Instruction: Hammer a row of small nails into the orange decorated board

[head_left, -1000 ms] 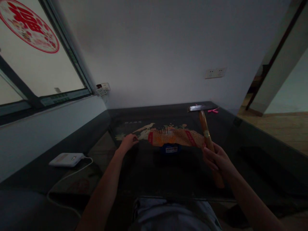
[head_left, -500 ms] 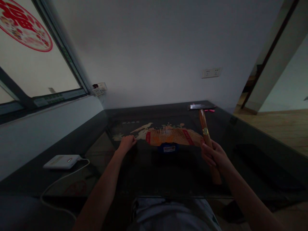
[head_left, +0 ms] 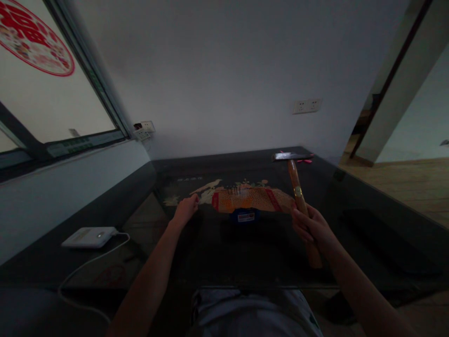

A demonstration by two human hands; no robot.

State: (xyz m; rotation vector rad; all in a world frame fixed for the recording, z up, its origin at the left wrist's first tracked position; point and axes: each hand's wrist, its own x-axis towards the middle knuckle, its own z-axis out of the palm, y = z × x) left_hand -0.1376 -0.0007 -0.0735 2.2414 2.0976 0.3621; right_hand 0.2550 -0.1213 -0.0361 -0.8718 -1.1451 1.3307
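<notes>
My right hand (head_left: 310,228) grips the wooden handle of a hammer (head_left: 294,180) and holds it up, its metal head at the top. Between my hands, a tan and orange patterned curved piece (head_left: 257,199) with red bands rests on a blue object with a white label (head_left: 246,217). Several dark nails (head_left: 234,191) stand upright in a row toward its left end. My left hand (head_left: 187,209) is closed near the piece's left end, apart from it; whether something small is pinched in its fingers is too dim to see.
The dark glossy table (head_left: 210,262) bears a bird and flower picture (head_left: 210,185). A white power bank (head_left: 90,237) with a cable lies at left, a dark flat object (head_left: 389,241) at right. Something pink (head_left: 304,161) lies behind the hammer head. A wall stands at the back.
The view has shifted very slightly. Both hands, the hammer and the nailed piece keep nearly the same places.
</notes>
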